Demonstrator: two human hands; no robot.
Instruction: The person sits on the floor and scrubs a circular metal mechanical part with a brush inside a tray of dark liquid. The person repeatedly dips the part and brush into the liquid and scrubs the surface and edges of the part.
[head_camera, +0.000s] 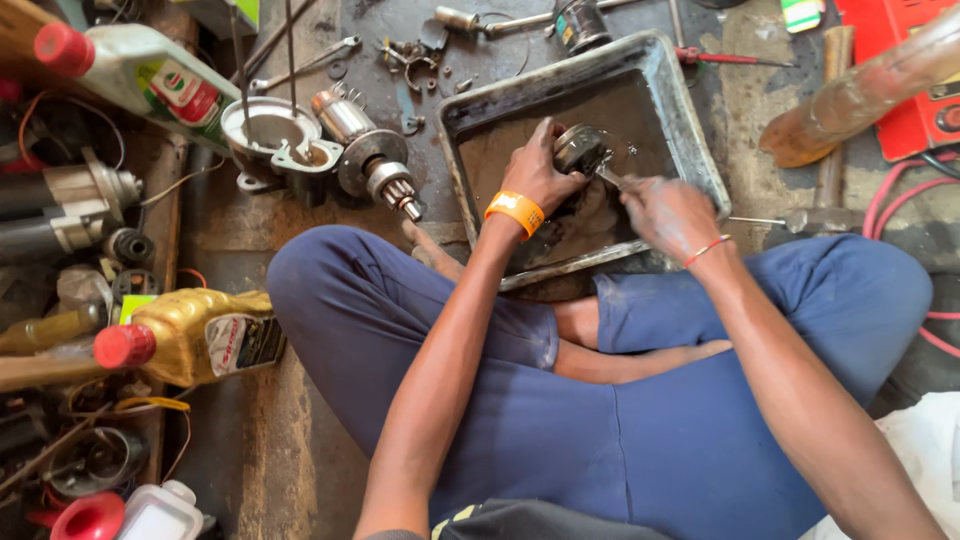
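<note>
My left hand (540, 170), with an orange wristband, grips a round dark metal motor part (582, 148) over a dirty metal tray (690, 150) holding murky liquid. My right hand (668, 212), with a thin red bracelet, is closed on a thin tool (612, 178) whose tip touches the part. Both hands are wet and grimy. I sit cross-legged in blue trousers with the tray in front of my knees.
A starter armature (372, 158) and a round metal housing (270, 135) lie left of the tray. Oil bottles with red caps (190, 335) (130, 70) sit at the left. A hammer (830, 150), a red box (900, 70), red cables and loose tools lie around.
</note>
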